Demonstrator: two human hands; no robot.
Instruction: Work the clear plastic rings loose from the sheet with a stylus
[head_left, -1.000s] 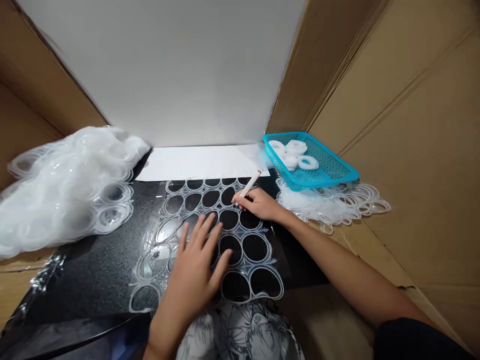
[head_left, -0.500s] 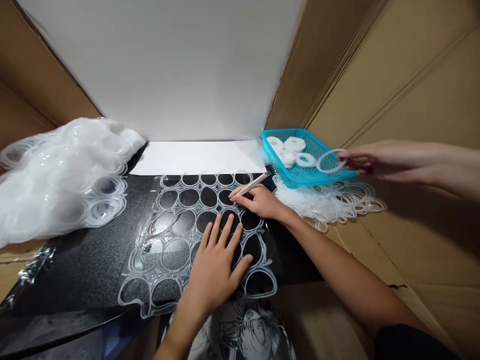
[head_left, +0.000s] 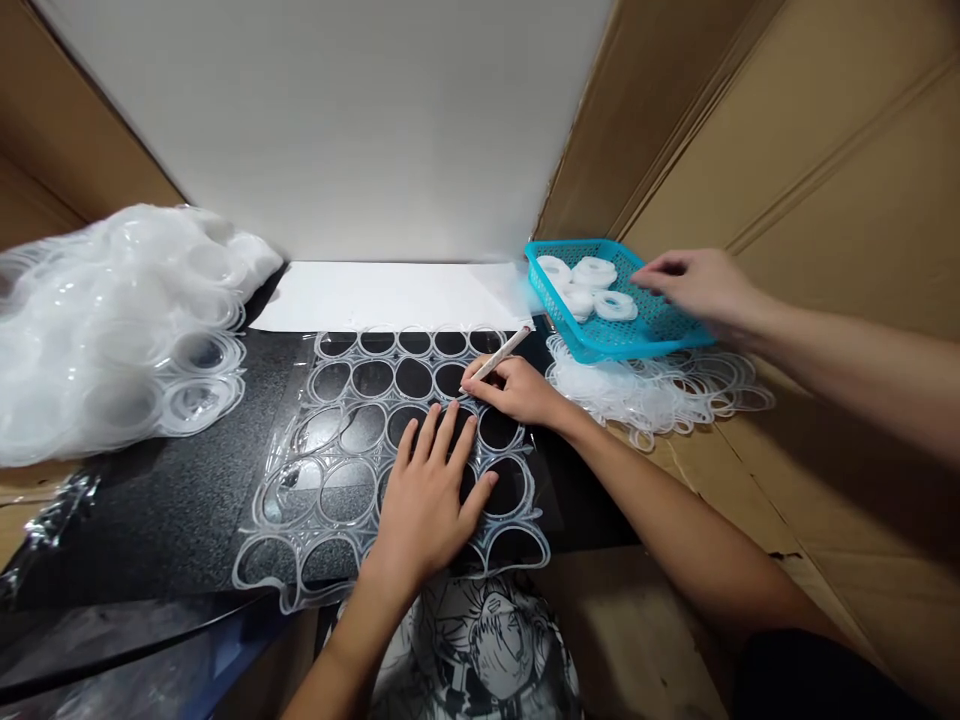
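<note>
A clear plastic sheet with rows of round cut-outs (head_left: 349, 490) lies on the dark speckled tabletop. My left hand (head_left: 427, 500) rests flat on its middle, fingers spread. In my right hand (head_left: 517, 388) is a slim white pen-like tool (head_left: 504, 352), pinched between thumb and fingers and slanting up to the right. Its lower tip is at a ring in the upper right part of the sheet; whether it is a blade or a nib is too small to tell.
A heap of clear ring sheets (head_left: 127, 330) is at left. At right, a blue basket (head_left: 600, 352) with several white ring stacks (head_left: 615, 306) sits by loose rings (head_left: 645, 395). Another person's hand (head_left: 697, 285) is over the basket. White card (head_left: 390, 297) lies behind the sheet.
The other person's hand has moved up and left over the basket; the ring it held no longer shows in its fingers. My hands have barely moved. The whole view has shifted slightly.
</note>
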